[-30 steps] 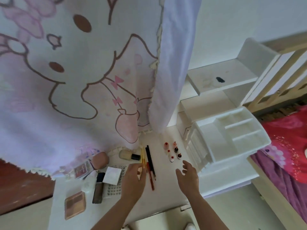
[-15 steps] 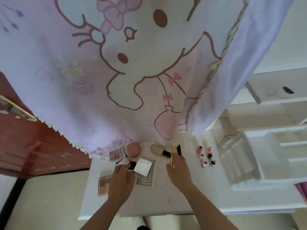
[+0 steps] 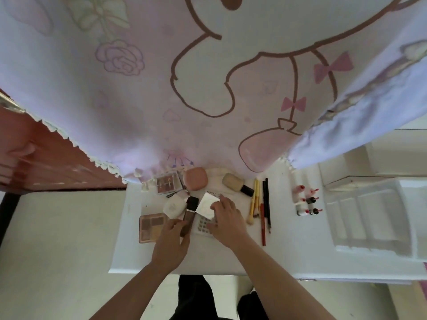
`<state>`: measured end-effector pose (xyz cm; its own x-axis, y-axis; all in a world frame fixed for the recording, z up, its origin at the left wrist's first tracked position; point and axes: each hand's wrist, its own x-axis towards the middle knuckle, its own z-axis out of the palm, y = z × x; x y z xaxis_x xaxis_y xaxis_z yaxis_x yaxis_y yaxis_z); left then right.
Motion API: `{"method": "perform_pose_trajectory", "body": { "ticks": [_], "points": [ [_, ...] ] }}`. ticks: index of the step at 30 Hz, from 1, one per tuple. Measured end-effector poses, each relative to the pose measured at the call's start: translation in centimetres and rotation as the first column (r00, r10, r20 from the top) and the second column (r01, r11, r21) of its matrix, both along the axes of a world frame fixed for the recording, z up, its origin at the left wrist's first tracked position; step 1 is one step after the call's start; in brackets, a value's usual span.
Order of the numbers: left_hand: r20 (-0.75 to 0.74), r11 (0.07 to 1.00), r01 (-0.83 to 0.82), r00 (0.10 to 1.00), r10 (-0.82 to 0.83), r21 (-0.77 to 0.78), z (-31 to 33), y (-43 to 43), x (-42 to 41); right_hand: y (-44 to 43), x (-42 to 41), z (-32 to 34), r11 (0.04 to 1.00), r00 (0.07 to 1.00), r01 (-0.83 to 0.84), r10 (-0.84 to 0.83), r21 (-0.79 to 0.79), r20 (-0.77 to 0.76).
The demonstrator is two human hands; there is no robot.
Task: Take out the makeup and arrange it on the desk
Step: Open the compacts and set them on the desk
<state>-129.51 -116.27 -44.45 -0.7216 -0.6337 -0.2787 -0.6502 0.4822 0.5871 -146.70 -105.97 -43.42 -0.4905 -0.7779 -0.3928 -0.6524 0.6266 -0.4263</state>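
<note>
Makeup lies spread on the white desk [image 3: 231,259]. My left hand [image 3: 172,243] grips the lower end of a dark brown foundation tube [image 3: 190,212]. My right hand [image 3: 227,221] rests on a white sheet of stick-on gems [image 3: 202,225] and touches a silvery square compact [image 3: 206,205]. An eyeshadow palette [image 3: 150,227] and a round white puff case [image 3: 175,207] lie left of the tube. Behind are a clear blush case [image 3: 168,184], a pink compact [image 3: 196,179] and a thick powder brush [image 3: 236,184]. Brushes and pencils [image 3: 260,209] lie in a row to the right.
Several small nail polish bottles [image 3: 307,200] stand right of the pencils. A white compartment organiser [image 3: 369,218] fills the desk's right side. A pink cartoon curtain [image 3: 208,77] hangs over the desk's back edge. A reddish wooden door [image 3: 46,158] is at left.
The view swung left and closer. My right hand left the pencils and moved left onto the gem sheet and silvery compact. My left hand took hold of the foundation tube.
</note>
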Motion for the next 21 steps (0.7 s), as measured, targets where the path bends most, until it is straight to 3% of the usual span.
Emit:
{"method": "perform_pose_trajectory", "body": {
  "ticks": [4, 7, 11, 14, 16, 21],
  "points": [
    [-0.011, 1.000, -0.010, 1.000, 0.010, 0.015, -0.4, -0.3, 0.1, 0.1, -0.2, -0.1, 0.992, 0.994, 0.108, -0.108, -0.063, 0.006],
    [0.001, 0.999, -0.020, 1.000, 0.020, 0.041, 0.0, -0.5, 0.0, 0.8, -0.3, 2.0, 0.937, 0.942, 0.327, -0.312, -0.125, 0.124],
    [-0.002, 0.960, -0.218, 0.975, 0.222, 0.177, 3.0, -0.7, -2.1, 2.1, -0.2, 5.8, 0.712, 0.681, 0.687, -0.559, -0.148, 0.472],
    [-0.040, 0.759, -0.318, 0.911, 0.411, 0.568, 8.0, -0.5, -4.8, 3.5, -0.5, 8.7, 0.670, 0.547, 0.731, -0.458, -0.132, 0.701],
    [-0.101, 0.618, -0.197, 0.906, 0.412, 0.761, 10.8, -0.2, -6.2, 4.4, -0.4, 10.5, 0.676, 0.493, 0.722, -0.350, -0.149, 0.797],
    [-0.251, 0.584, 0.015, 0.912, 0.325, 0.811, 14.4, 1.2, -8.0, 6.0, -0.2, 12.8, 0.695, 0.498, 0.676, -0.186, -0.245, 0.847]
  ]
}}
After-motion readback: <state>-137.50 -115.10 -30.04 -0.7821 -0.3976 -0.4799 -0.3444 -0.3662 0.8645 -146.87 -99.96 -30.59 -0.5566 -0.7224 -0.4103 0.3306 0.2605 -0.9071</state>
